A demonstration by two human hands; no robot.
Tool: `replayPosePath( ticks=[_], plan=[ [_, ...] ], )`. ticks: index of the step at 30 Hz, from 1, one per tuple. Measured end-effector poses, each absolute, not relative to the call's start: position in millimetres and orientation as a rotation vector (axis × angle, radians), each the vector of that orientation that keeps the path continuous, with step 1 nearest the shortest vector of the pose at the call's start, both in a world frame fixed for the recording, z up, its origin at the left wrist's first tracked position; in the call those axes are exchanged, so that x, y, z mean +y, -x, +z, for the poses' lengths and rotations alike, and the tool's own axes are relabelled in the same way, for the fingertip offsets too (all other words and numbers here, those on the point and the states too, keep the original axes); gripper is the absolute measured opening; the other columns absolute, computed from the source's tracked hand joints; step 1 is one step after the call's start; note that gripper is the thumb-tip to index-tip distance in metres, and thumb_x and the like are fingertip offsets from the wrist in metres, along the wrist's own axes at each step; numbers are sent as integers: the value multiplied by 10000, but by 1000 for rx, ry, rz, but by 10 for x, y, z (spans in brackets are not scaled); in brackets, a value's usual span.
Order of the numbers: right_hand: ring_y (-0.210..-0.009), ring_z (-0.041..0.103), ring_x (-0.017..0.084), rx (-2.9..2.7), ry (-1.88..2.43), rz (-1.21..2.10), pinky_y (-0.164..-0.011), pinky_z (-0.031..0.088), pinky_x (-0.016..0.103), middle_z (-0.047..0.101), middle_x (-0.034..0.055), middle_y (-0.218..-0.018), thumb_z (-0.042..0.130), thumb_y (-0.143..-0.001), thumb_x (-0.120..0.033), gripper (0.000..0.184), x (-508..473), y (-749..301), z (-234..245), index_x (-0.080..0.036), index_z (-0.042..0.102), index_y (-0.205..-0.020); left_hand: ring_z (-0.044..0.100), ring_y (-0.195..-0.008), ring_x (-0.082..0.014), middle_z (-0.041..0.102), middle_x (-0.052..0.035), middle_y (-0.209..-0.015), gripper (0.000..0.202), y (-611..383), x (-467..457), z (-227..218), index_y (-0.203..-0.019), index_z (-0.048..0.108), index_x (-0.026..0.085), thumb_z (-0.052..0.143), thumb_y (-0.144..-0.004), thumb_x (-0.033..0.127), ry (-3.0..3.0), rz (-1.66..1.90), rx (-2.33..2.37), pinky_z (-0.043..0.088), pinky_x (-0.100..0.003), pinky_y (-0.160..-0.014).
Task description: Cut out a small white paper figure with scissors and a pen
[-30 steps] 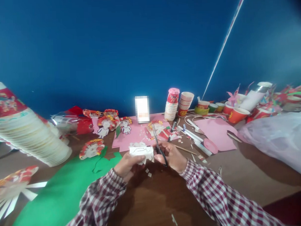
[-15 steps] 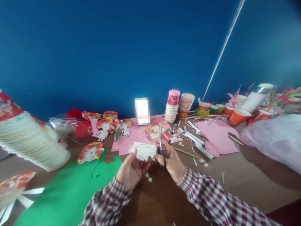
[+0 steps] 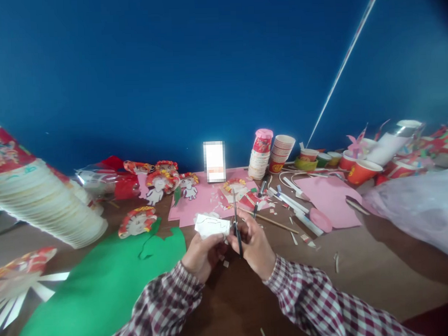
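My left hand [image 3: 202, 254] pinches a small white paper cut-out [image 3: 211, 225] with a drawn outline, held above the brown table [image 3: 359, 261]. My right hand [image 3: 253, 243] grips black scissors [image 3: 236, 221], blades pointing up and away, right beside the paper's right edge. Both sleeves are red-and-white check. Small paper scraps [image 3: 225, 262] lie on the table under the hands.
A green sheet [image 3: 103, 285] lies at the left, pink sheets [image 3: 330, 196] behind. Paper-cup figures [image 3: 137, 221], a large tilted cup stack [image 3: 37, 204], smaller cup stacks [image 3: 262, 154], pens [image 3: 295, 207], red cups [image 3: 362, 170] and a clear plastic bag [image 3: 416, 205] crowd the table.
The left hand has turned and tilted the white paper while the scissors stayed at its right edge; both hands drifted slightly nearer.
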State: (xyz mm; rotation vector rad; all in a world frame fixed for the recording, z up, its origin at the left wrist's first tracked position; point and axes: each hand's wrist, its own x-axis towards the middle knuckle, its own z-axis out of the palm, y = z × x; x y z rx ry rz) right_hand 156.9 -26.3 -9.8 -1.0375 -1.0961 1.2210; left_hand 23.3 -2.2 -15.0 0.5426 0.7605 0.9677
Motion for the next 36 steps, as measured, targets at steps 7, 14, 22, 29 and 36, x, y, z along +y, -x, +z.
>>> replayPosePath(
  ticks=[7,14,22,29,36],
  plan=[
    [-677,576,127,-1125,1010,1209,-614,468,233,624,-8,-789,656,-681,-111,609,-256,-1578,-108,-204,401,-1226,621,-697,-144,683,-54,-809,321,-217,-8,-189,-902,617,131,733,-605,157,-580,953,742,490,-240,-630],
    [-798,606,167,-1145,1016,1167,-689,490,267,641,25,-884,655,-688,-129,574,-234,-1588,-101,-195,414,-1206,618,-710,-132,687,-40,-859,376,-224,-35,-115,-952,627,162,739,-595,122,-524,942,740,484,-218,-615],
    [-773,605,156,-1140,1030,1185,-668,487,255,639,21,-878,666,-685,-132,533,-235,-1590,-149,-193,445,-1166,621,-723,-148,683,-61,-851,360,-214,-20,-145,-924,628,132,750,-586,146,-568,962,768,490,-245,-650],
    [-766,612,156,-1122,1004,1239,-669,488,256,646,8,-842,681,-676,-147,525,-234,-1584,-132,-205,460,-1148,621,-720,-142,683,-47,-869,378,-217,-25,-126,-938,639,161,755,-579,143,-542,957,746,472,-219,-611],
    [-717,600,142,-1122,1019,1283,-659,476,250,632,-3,-788,690,-679,-166,507,-243,-1577,-100,-193,459,-1129,632,-796,-198,688,-69,-888,417,-209,-12,-143,-937,629,147,771,-546,165,-586,1016,782,491,-290,-701]
  ],
)
